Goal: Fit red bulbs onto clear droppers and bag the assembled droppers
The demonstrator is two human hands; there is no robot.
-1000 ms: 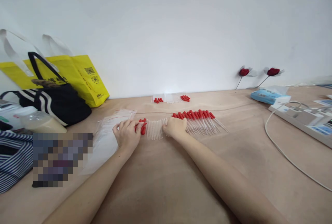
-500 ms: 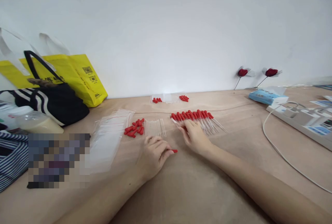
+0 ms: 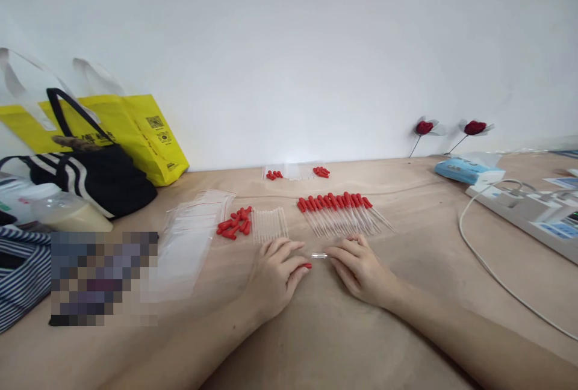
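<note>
My left hand (image 3: pixel 276 275) is closed on a red rubber bulb (image 3: pixel 307 266) whose end shows past the thumb. Between the fingertips of my right hand (image 3: pixel 363 266) is a clear thin tube (image 3: pixel 319 256), pointing left toward the bulb but apart from it. Beyond my left hand lie a row of clear tubes (image 3: pixel 270 223) and a loose pile of red bulbs (image 3: pixel 234 223). Past my right hand is a row of droppers (image 3: pixel 336 212), clear tubes with red bulbs on their far ends.
Clear zip bags (image 3: pixel 189 245) lie at left, beside a blurred patch. Further left are a bottle (image 3: pixel 74 212), a black bag (image 3: pixel 108 182) and a yellow bag (image 3: pixel 167 143). More bulbs (image 3: pixel 321 171) sit by the wall. A blue tissue pack (image 3: pixel 465 170) and a white cable (image 3: pixel 474 263) lie right.
My right hand has drawn back from the dropper row toward me, with a clear tube now showing in its fingers. My left hand has shifted slightly, still holding the red bulb.
</note>
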